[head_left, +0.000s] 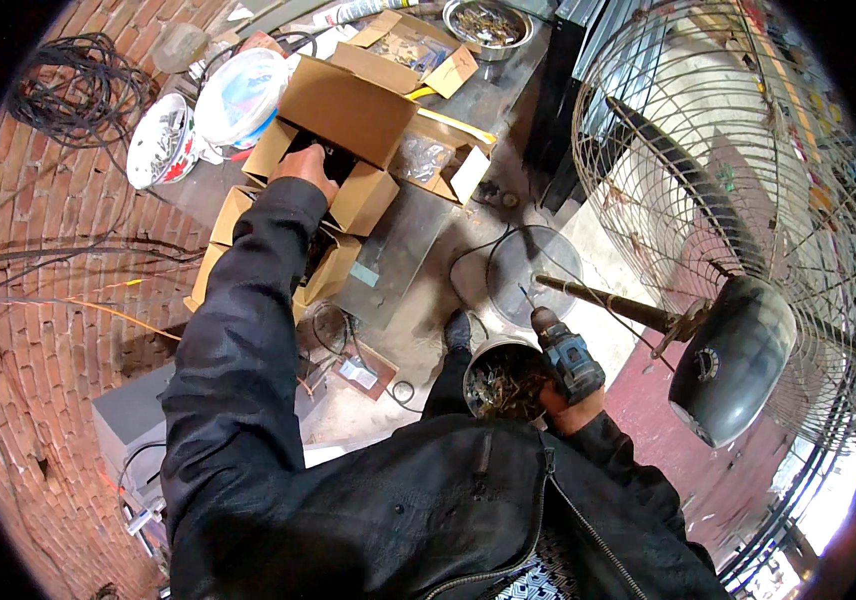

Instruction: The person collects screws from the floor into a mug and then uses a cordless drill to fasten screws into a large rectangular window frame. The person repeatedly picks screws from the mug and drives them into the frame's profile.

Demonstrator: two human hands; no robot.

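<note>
My left hand reaches down into an open cardboard box on the workbench. Dark contents show beside it, and its fingertips are hidden inside. Low on the right, my right hand is closed around the grip of a cordless drill. The drill's bit points up and to the left, away from my body. Just left of the drill, a round bucket holds a heap of small metal pieces. A second open box, with dark things inside, sits below my left wrist.
A large wire-caged fan fills the right side. On the bench stand a white tub, a patterned bowl, more open boxes and a metal bowl of small parts. Black cable lies coiled on brick; other cables trail across the floor.
</note>
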